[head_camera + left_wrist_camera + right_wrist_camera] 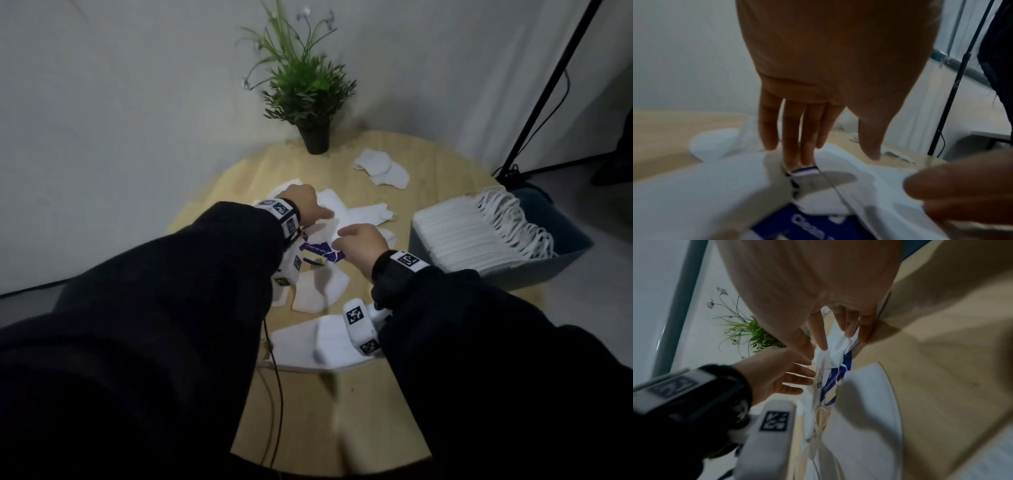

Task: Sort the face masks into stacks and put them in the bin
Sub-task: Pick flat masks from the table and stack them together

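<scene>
Dark sleeves [144,308] fill the near part of the head view, and both arms reach forward over a round wooden table [346,418]. On the near side of the table lies a flat white mask [301,346], and a little farther a second one [318,291]. Between the two hands is a purple packet [317,251] with white letters, partly under white masks.

The left hand [303,205] is over the pile of masks [359,212] in the middle of the table. In the left wrist view its fingers [791,138] are straight and point down to the white material; they touch it or are just above it, I cannot tell which. It grips nothing.

The right hand [359,245] is just beside the left one, near the packet. In the right wrist view its fingers [822,335] pinch a crumpled white mask [835,352] which lies over the packet.

To the right stands a grey bin [555,263] at the table edge, and inside it a tidy stack [455,240] of white masks, their ear loops turned to the far side. Two more masks [380,168] lie apart at the far side, near a potted plant [305,89]. A black stand [548,85] rises at the right by the wall.
</scene>
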Tool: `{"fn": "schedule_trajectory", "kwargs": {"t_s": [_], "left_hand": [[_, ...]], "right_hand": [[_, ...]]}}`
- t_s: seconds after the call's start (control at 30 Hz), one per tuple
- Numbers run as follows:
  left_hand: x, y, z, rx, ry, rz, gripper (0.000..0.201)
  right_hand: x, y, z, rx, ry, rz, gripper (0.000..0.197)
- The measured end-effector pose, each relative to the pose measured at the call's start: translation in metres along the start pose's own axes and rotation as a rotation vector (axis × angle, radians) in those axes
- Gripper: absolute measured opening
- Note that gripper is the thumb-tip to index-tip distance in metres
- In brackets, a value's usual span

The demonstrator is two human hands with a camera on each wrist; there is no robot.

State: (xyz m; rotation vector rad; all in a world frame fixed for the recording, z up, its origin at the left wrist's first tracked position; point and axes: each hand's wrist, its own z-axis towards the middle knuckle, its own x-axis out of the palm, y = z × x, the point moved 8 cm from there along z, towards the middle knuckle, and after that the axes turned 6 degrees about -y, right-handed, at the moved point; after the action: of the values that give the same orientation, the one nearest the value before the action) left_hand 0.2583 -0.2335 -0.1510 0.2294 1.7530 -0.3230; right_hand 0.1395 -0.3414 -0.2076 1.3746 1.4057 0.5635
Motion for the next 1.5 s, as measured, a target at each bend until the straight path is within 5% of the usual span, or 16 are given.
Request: {"fn": "schedule_trajectory", "kwargs": {"t_s": [0.07, 0.27, 0.4, 0.5, 0.67, 0.83, 0.9, 1.0, 1.07, 1.2, 1.3, 1.4, 1.5], "left_hand": [[0.013, -0.014, 0.008, -0.032, 0.039, 0.089, 0.054], [0.030, -0.013, 0.011, -0.148, 0.075, -0.109, 0.046], [0.036, -0.012, -0.005, -0.065, 0.121, -0.306, 0.006], [0.035, -0.008, -0.018, -0.118, 0.161, -0.571, 0.022], [0.034, 0.013, -0.025, -0.421, 0.090, -1.079, 0.029], [0.020, -0.004, -0.016, -0.084, -0.080, -0.323, 0.020], [0.032, -0.022, -0.019, 0.010, -0.064, -0.221, 0.031], [0.042, -0.029, -0.021, -0.011, -0.058, -0.261, 0.049], [0.043, -0.024, -0.025, -0.088, -0.022, -0.282, 0.041], [0.042, -0.015, -0.041, -0.194, 0.065, -0.333, 0.004], [0.037, -0.009, -0.050, -0.205, 0.027, -0.366, 0.005], [0.020, 0.006, -0.053, -0.199, -0.094, -0.449, 0.015], [0.002, 0.035, -0.074, -0.341, -0.195, -0.798, 0.060]], "right_hand": [[0.002, 0.002, 0.003, -0.003, 0.008, 0.015, 0.007], [-0.005, -0.003, 0.006, 0.114, 0.017, 0.235, 0.046], [0.002, -0.002, -0.002, 0.144, 0.062, 0.274, 0.030], [0.009, -0.002, -0.006, 0.148, 0.083, 0.269, 0.020], [0.008, -0.001, -0.008, 0.123, 0.035, 0.363, 0.011], [-0.038, 0.030, -0.018, -0.064, -0.311, 0.543, 0.013], [-0.053, 0.044, -0.027, -0.135, -0.363, 0.622, 0.020], [-0.063, 0.057, -0.037, -0.228, -0.350, 0.699, 0.054], [-0.064, 0.055, -0.038, -0.205, -0.309, 0.698, 0.074], [-0.068, 0.052, -0.044, -0.137, -0.234, 0.655, 0.046], [-0.065, 0.055, -0.052, -0.115, -0.106, 0.779, 0.045], [-0.069, 0.056, -0.057, -0.146, -0.091, 0.807, 0.050], [-0.080, 0.054, -0.060, -0.180, -0.186, 0.728, 0.055]]}}
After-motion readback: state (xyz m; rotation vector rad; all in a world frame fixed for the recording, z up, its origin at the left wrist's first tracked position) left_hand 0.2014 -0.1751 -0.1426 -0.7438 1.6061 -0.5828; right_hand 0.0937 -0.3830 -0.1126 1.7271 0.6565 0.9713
